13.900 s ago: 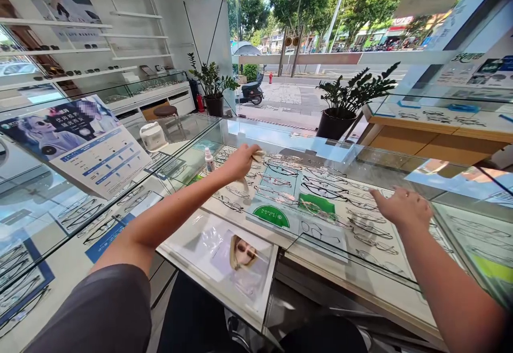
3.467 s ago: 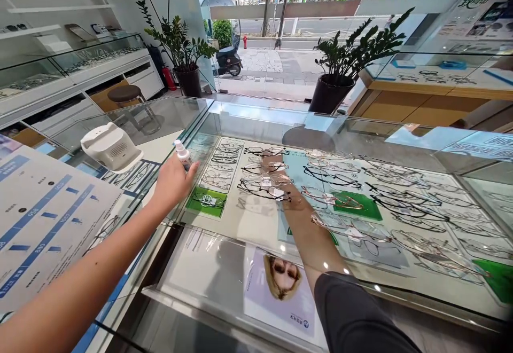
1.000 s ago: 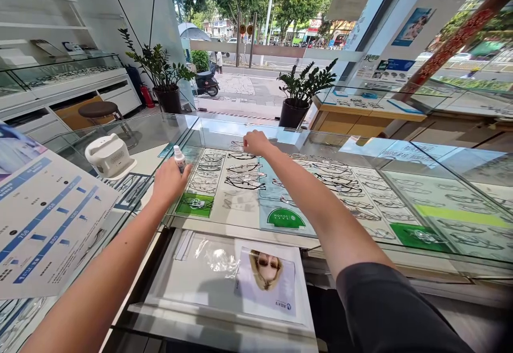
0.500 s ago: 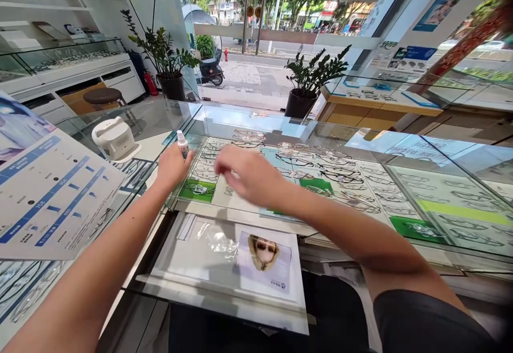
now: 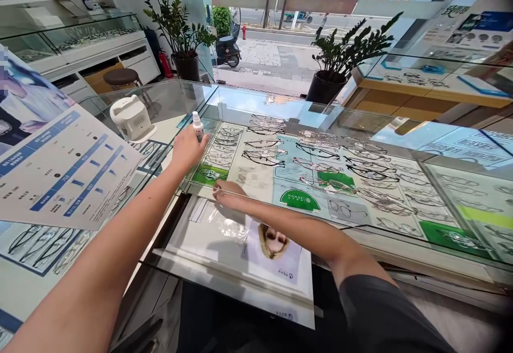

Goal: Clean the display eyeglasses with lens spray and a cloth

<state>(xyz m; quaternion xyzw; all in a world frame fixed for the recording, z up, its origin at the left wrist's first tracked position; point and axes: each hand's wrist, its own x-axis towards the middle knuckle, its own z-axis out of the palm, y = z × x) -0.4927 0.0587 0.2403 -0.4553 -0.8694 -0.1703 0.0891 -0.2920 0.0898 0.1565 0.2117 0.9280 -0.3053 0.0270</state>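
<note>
My left hand (image 5: 187,149) rests on the glass top of the display case (image 5: 256,108), its fingers closed round a small white spray bottle (image 5: 197,126) that stands upright. My right hand (image 5: 226,194) lies lower, at the front edge of the pulled-out tray of spectacle frames (image 5: 264,158). Its fingers stretch out flat to the left and I see nothing in them. It is just below a green pad (image 5: 208,173) and touches a crumpled clear plastic sheet (image 5: 226,224).
A leaflet with a printed face (image 5: 276,251) lies on the lower drawer. On the left stand a white device (image 5: 130,118) and a tilted price board (image 5: 64,169). More glass counters flank me, and potted plants (image 5: 340,56) stand by the window.
My right hand has come back from the far glass top and dropped to the tray's front edge. My left hand has stayed on the spray bottle. My view has tilted down.
</note>
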